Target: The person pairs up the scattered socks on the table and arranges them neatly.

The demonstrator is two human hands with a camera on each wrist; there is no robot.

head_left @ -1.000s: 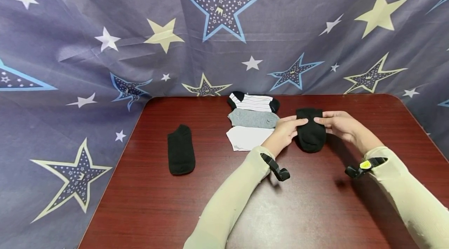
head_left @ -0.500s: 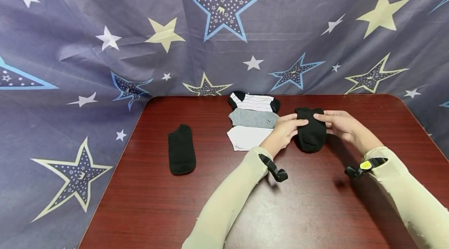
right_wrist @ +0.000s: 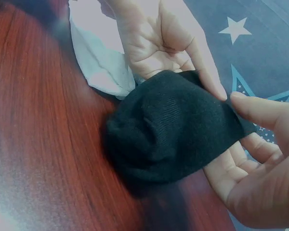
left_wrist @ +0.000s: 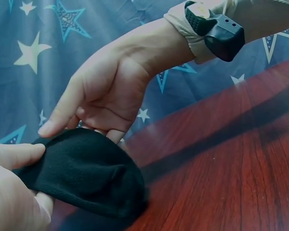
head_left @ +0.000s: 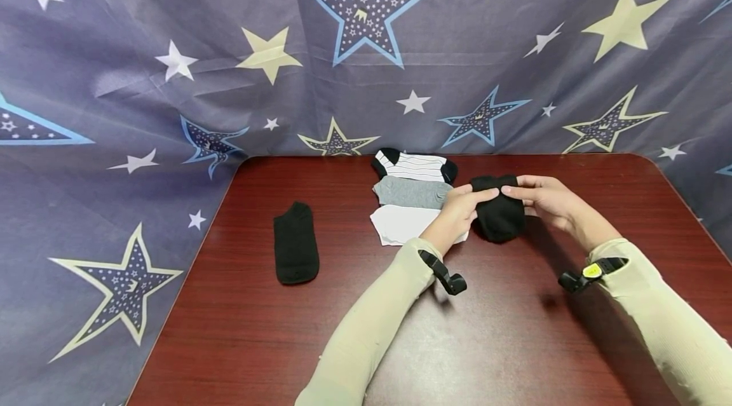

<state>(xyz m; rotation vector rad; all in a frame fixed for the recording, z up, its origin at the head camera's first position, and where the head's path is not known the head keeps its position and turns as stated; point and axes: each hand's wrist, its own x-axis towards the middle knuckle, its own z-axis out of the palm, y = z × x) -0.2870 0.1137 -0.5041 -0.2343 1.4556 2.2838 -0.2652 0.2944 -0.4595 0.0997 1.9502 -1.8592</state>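
Observation:
A black sock (head_left: 499, 218) is held up above the right part of the table, its rounded end hanging toward me. My left hand (head_left: 459, 206) pinches its left edge near the top, thumb in front and fingers behind. On the opposite edge my right hand (head_left: 546, 201) pinches it the same way, and the two thumb tips lie close together. In the right wrist view the sock (right_wrist: 168, 130) spans both hands, its fabric bulging and creased toward the rounded end. The left wrist view shows the sock (left_wrist: 86, 168) with the fingers partly hidden beneath it.
Just left of the hands lie a white sock (head_left: 400, 225), a grey sock (head_left: 412, 192) and a striped white sock (head_left: 414, 166) with black ends, in a column. Another black sock (head_left: 295, 246) lies farther left on the red-brown table (head_left: 229, 330). A star-patterned curtain (head_left: 229, 94) hangs behind.
Both hands have shifted slightly left with the black sock. The sock now looks shorter and more bunched, its top edge tilted. The socks lying on the table have stayed put.

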